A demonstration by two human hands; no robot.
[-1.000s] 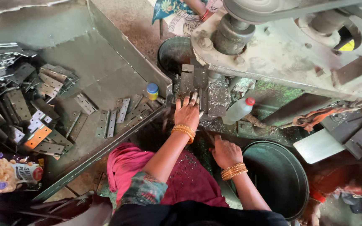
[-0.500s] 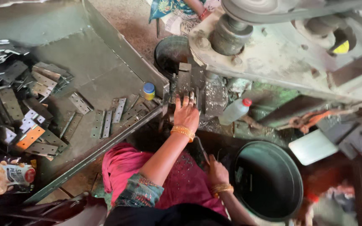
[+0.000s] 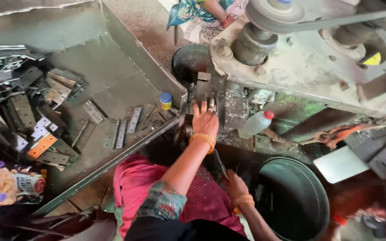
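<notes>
far left, a printed snack bag (image 3: 12, 185) lies at the worktop edge. beside it a heap of flat metal hinge plates (image 3: 27, 102) covers the grey metal tray (image 3: 112, 76), one orange-tinted plate (image 3: 42, 146) among them; more loose plates (image 3: 121, 129) lie in a row toward the tray's right side. a small yellow bottle with blue cap (image 3: 165, 101) stands at the tray's right corner. left hand (image 3: 205, 119), orange bangles at the wrist, rests flat with fingers spread on a metal piece (image 3: 203, 91) sitting in the machine's fixture, pressing rather than wrapping; grip not clenched. behind it a dark round bucket (image 3: 188, 62). right hand (image 3: 235, 184) is low over the pink-clothed lap, closed around a thin dark rod (image 3: 219, 163); grip looks clenched on it, partly shaded. a clear plastic bottle with red cap (image 3: 255, 123) lies just right of the fixture. the big grey machine body (image 3: 309, 71) with pulley and belt fills upper right. a large dark drum (image 3: 291, 198) stands lower right. another person's patterned sleeve (image 3: 193, 11) shows at top.
</notes>
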